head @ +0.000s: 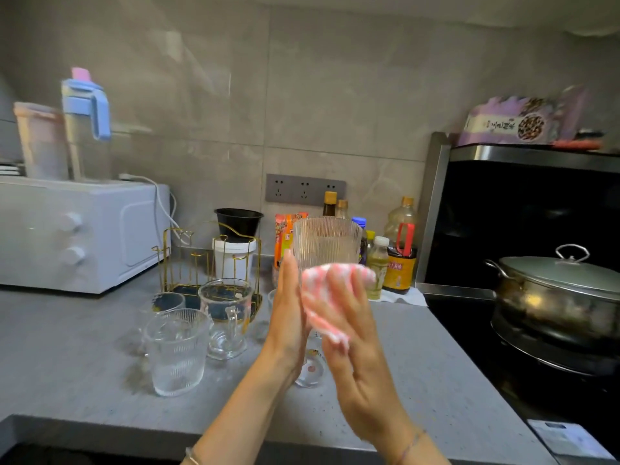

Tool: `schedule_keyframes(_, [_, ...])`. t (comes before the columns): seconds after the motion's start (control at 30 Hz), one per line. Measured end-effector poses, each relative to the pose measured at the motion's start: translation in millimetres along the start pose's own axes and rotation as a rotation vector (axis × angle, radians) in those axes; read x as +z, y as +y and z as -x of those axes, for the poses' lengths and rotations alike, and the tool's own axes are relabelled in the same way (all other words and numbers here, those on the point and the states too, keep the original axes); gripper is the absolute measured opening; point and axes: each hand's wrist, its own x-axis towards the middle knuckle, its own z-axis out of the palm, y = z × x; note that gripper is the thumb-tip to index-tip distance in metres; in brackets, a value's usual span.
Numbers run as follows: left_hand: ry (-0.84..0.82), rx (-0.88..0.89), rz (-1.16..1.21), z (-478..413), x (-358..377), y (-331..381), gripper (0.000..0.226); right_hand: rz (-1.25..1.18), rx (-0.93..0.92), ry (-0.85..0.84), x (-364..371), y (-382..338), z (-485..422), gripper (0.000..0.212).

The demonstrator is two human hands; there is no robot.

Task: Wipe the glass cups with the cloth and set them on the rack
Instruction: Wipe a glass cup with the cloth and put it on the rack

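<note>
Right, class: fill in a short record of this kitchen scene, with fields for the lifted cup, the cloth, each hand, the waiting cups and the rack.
lifted cup: ribbed glass, upright, held above the counter
cloth: pink and white, bunched against the cup's lower part
left hand: straight fingers flat against the cup's side
right hand: grips the cloth, pressing it to the cup
waiting cups: ribbed tumbler and handled mug, standing on the counter
rack: gold wire, behind them; no cup seen on it
</note>
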Motion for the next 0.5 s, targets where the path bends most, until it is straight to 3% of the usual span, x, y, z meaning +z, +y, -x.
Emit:
schedule_keyframes(0.13, [-0.063, -0.049, -0.008, 1.1, -5.0, -3.0, 0.093, 0.151, 0.01, -0.025, 3.5, 7.3, 18.5, 0.041])
schedule_keyframes(0.2, [0.011, -0.026, -0.016, 1.1, -2.6, -3.8, 0.086, 0.175, 0.022, -0.017, 1.1, 5.6, 11.1, 0.043])
schedule_keyframes(0.37, [0.081, 0.095, -0.048, 10.6, 8.2, -15.0, 0.06, 0.069, 0.097, 0.095, -17.7, 0.5, -33.7, 0.045])
schedule_keyframes(0.5, [0.113, 0.139, -0.026, 17.2, 11.2, -14.5, 0.05, 0.027, 0.074, 0.056, -19.9, -3.9, -40.3, 0.043])
